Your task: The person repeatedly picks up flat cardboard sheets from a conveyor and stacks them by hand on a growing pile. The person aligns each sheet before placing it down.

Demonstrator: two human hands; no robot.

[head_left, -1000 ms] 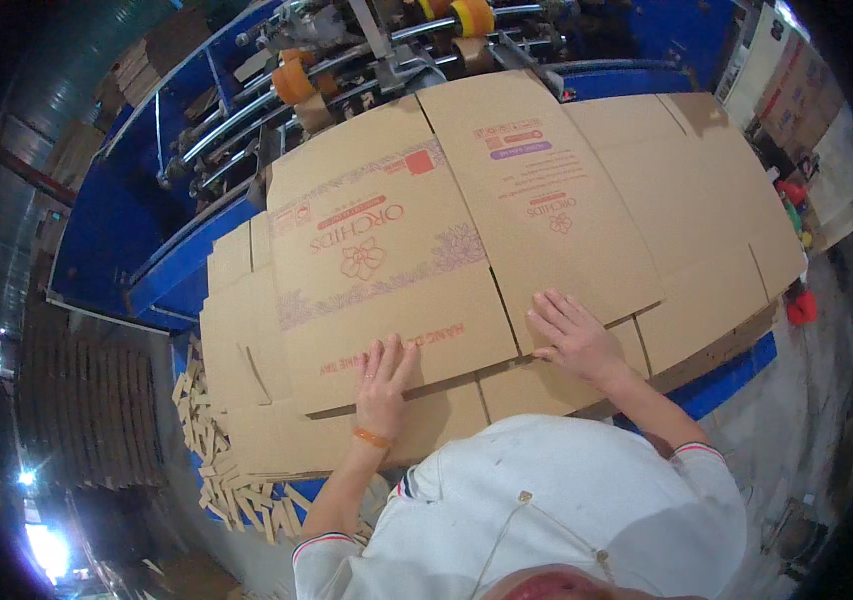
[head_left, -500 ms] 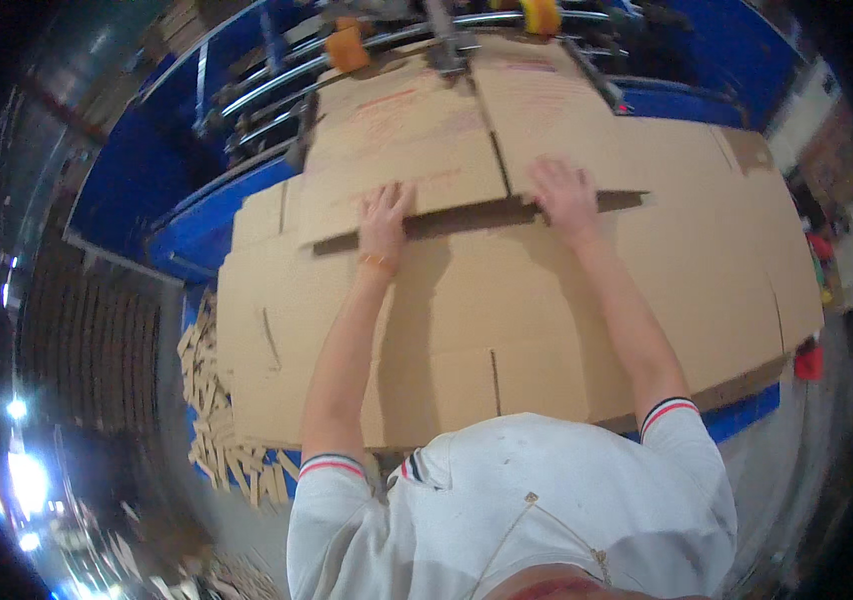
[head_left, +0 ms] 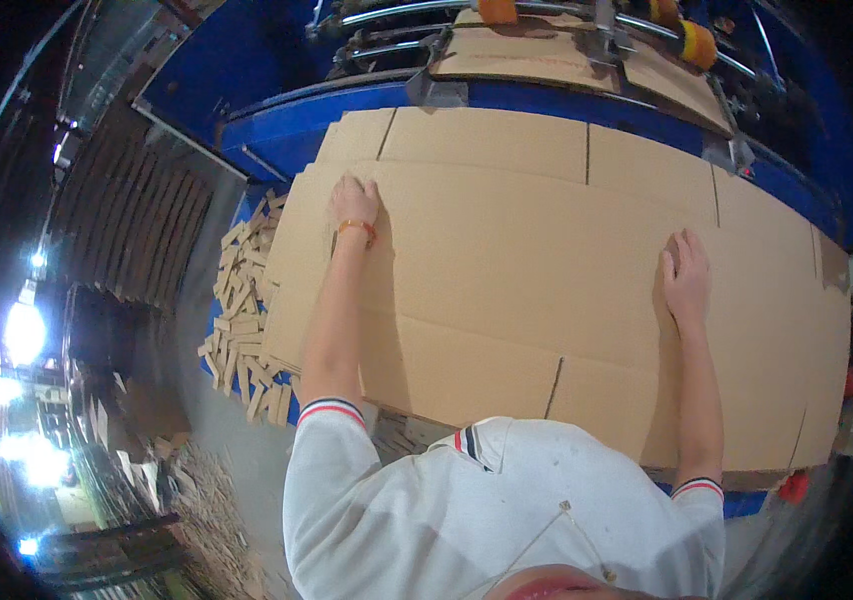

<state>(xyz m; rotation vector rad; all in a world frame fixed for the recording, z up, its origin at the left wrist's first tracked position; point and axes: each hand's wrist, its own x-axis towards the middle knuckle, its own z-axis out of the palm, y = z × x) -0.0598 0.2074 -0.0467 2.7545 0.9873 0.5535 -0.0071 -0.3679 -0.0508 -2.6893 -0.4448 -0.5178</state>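
Note:
A wide flat sheet of brown cardboard (head_left: 507, 260), slotted and creased like a box blank, lies on top of a stack before me. My left hand (head_left: 355, 203) rests on its left part, fingers bent a little and thumb apart. Farther right, my right hand (head_left: 688, 278) lies on the same sheet with its fingers stretched forward. Neither hand visibly grips anything. Beyond the stack, another cardboard blank (head_left: 522, 55) lies under the machine's rollers, out of reach of both hands.
A blue machine (head_left: 292, 120) with metal bars and orange rollers (head_left: 699, 45) stands along the far side. Cardboard offcuts (head_left: 242, 320) pile up left of the stack. More scraps (head_left: 212, 510) litter the floor at lower left, and a red object (head_left: 794, 487) sits at lower right.
The printed blank that was under my hands now lies farther off, inside the machine. Both hands have come apart, left one leftward, right one rightward and nearer, onto the sheet below. The view has shifted.

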